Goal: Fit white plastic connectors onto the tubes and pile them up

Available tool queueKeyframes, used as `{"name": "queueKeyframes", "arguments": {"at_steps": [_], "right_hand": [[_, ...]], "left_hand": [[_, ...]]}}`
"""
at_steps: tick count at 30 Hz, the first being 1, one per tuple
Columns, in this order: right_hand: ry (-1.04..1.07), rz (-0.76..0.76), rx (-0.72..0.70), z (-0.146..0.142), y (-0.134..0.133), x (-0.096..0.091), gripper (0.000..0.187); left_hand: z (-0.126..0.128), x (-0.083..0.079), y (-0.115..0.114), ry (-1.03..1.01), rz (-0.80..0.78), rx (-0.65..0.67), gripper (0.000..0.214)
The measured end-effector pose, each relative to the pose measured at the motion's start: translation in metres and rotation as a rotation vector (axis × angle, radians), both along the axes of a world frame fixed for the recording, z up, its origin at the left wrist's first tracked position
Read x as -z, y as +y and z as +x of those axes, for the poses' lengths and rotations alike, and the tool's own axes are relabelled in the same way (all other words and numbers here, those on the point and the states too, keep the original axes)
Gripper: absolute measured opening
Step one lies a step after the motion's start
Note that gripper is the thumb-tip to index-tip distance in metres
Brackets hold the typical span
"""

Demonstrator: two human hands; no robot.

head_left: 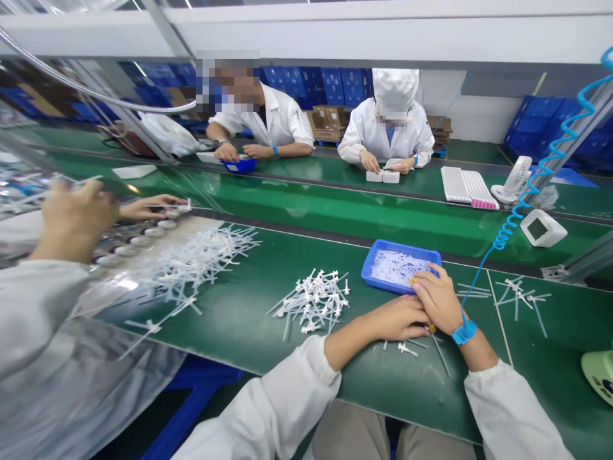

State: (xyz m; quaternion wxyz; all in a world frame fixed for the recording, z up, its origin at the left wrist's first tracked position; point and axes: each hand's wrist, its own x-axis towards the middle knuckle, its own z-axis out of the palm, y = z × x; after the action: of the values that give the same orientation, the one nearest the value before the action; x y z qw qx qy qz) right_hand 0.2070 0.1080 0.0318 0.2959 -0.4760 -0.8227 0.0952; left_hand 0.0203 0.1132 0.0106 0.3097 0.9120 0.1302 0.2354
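My left hand (402, 317) rests low over the green table with its fingers together, beside and partly under my right hand (438, 299). My right hand is curled against it, wearing a blue wrist strap (464, 332). Yellow coverings show on fingertips; whatever is between the fingers is hidden. A thin pale tube (441, 358) sticks out below the hands; I cannot tell whether it is held. Just beyond them stands a blue tray (368, 279) of small white parts (397, 265). A small white fitting (407, 349) lies near my left hand, and white tubes with fittings (316, 300) are heaped to the left.
A larger heap of tubes (201, 255) lies left, near a co-worker's blurred hand (79, 214). Loose tubes (522, 294) and a green device (601, 374) are at right. A coiled blue cord (520, 204) hangs down to my strap. Two people work across the green conveyor (306, 201).
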Motion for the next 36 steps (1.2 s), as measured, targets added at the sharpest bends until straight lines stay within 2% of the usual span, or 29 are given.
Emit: {"name": "queueKeyframes", "arguments": {"at_steps": [4,7,9,12,17,20,24,27,32,36], "right_hand": [[0.157,0.063,0.038,0.004,-0.002,-0.009,0.034],[0.369,0.126,0.072,0.012,-0.001,-0.02,0.025],[0.52,0.105,0.114,0.021,-0.001,-0.023,0.02],[0.695,-0.039,0.139,0.038,-0.003,-0.016,0.021],[0.813,-0.342,0.056,0.067,-0.021,0.007,0.039],[0.771,-0.517,-0.009,0.075,-0.031,0.008,0.05],[0.656,-0.64,-0.085,0.074,-0.037,0.001,0.036],[0.546,-0.629,-0.096,0.072,-0.038,-0.001,0.036],[0.302,-0.504,-0.091,0.071,-0.042,-0.002,0.026],[0.232,-0.44,-0.105,0.069,-0.044,-0.005,0.021]], "left_hand": [[0.0,-0.004,0.001,-0.017,-0.013,0.027,0.009],[-0.001,-0.006,-0.001,0.015,0.011,-0.004,0.008],[-0.001,-0.008,-0.002,0.045,0.017,-0.028,0.008],[-0.001,-0.01,-0.005,0.058,0.007,-0.041,0.007],[0.001,-0.013,-0.007,0.036,-0.06,-0.103,0.013],[0.002,-0.013,-0.009,0.032,-0.115,-0.162,0.019],[0.003,-0.011,-0.01,0.01,-0.162,-0.191,0.021],[0.004,-0.008,-0.011,0.006,-0.199,-0.21,0.023],[0.005,-0.007,-0.011,-0.001,-0.229,-0.219,0.025],[0.005,-0.005,-0.01,-0.004,-0.247,-0.216,0.028]]}}
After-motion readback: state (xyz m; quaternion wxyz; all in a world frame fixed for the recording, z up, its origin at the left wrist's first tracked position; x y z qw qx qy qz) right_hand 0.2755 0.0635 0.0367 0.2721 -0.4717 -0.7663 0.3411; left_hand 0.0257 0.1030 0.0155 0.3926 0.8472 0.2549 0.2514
